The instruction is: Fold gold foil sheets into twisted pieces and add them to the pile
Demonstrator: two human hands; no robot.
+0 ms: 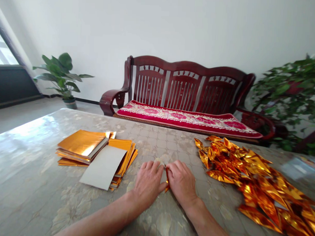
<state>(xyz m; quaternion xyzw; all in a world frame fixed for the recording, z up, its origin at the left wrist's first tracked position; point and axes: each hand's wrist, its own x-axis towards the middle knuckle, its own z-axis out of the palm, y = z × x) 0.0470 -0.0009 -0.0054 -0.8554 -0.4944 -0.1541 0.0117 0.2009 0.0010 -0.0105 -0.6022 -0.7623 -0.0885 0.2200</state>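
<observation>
Our left hand (147, 181) and right hand (181, 180) pinch a small gold paper (167, 180) between them, low on the table (28, 182). Flat gold sheets (94, 150) lie left, folded gold pieces (253, 183) right.

text: none readable | labels: none | numbers: none

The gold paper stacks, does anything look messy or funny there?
A little. One sheet lies grey side up and crooked over the gold paper stacks, sticking out at the front. The folded gold pieces sit in a loose heap. Both hands, left hand and right hand, press a gold piece.
</observation>
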